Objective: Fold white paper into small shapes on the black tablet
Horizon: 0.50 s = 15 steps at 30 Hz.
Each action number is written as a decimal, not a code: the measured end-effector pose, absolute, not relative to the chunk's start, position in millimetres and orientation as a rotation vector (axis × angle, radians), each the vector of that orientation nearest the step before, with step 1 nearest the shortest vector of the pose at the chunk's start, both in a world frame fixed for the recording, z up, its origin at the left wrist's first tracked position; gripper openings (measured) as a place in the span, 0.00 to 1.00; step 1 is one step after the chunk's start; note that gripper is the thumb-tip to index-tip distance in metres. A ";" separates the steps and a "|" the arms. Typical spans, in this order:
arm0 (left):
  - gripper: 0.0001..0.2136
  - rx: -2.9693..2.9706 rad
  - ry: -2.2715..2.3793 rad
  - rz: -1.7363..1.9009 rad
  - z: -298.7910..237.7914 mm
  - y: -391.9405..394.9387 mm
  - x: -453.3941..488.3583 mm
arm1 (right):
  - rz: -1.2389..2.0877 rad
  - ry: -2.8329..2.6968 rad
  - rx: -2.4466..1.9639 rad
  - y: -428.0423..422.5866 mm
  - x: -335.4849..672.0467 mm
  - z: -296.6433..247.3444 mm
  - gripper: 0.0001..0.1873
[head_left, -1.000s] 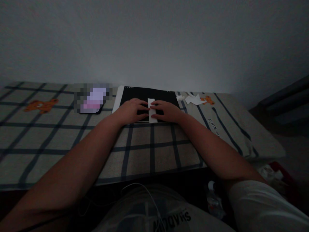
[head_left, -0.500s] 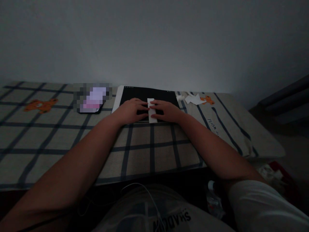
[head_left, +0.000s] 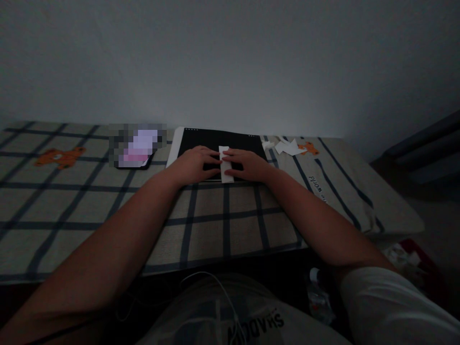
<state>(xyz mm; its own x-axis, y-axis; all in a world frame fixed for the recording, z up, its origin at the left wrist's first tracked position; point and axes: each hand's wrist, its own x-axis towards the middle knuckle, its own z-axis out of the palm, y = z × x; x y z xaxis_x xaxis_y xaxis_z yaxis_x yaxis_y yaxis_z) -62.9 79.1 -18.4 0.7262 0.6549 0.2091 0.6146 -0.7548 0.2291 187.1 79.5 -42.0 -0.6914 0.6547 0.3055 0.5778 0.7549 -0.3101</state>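
A narrow white strip of folded paper (head_left: 226, 165) lies upright on a black board with a white edge (head_left: 215, 139) on the checked bed cover. My left hand (head_left: 196, 164) lies flat beside the strip's left edge, fingers stretched toward it. My right hand (head_left: 247, 164) rests on the right side, its fingertips pressing on the paper. Both hands lie flat and grip nothing.
A phone with a lit, blurred screen (head_left: 138, 146) lies left of the board. Several white paper scraps (head_left: 287, 147) sit to the right. The checked cover with orange bear prints (head_left: 59, 157) spans the bed (head_left: 223, 220). A wall rises behind. A white cable (head_left: 215, 287) crosses my lap.
Hardly anything differs: the view has shifted a touch, and my hands and the paper strip stay in place.
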 end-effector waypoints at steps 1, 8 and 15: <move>0.16 2.788 1.026 0.420 -18.5 79.2 -62.9 | 0.269 -2.554 -0.945 79.5 187.1 -42.1 0.27; 0.18 2.812 1.067 0.433 -18.2 75.8 -60.9 | 0.260 -2.575 -0.927 81.8 187.4 -42.5 0.27; 0.21 2.823 1.068 0.401 -15.8 74.5 -59.0 | 0.289 -2.561 -0.931 79.1 186.5 -39.7 0.24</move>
